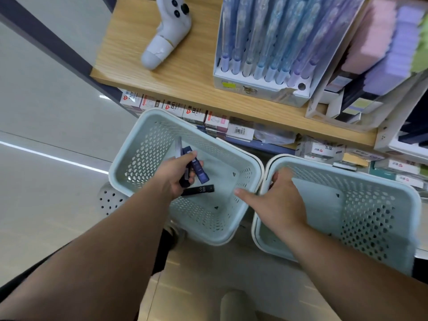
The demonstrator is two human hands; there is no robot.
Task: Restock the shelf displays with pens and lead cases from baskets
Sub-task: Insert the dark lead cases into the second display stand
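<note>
Two pale blue perforated baskets stand side by side below the wooden shelf. Inside the left basket point(143, 144) my left hand point(176, 177) grips several dark blue lead cases point(199, 170). One black lead case point(199, 189) lies on that basket's floor just below the hand. My right hand point(278, 195) holds the left rim of the right basket point(370, 205), fingers curled over the rim and thumb pointing left. No items show in the right basket. A pen display box point(261, 86) full of blue and purple pens stands on the shelf point(185, 72).
A white game controller point(169, 33) lies on the shelf to the left of the pen box. Pink and purple pads point(389, 49) fill a display at the right. Boxed stationery point(208, 119) lines the lower shelf behind the baskets. Pale floor stretches to the left.
</note>
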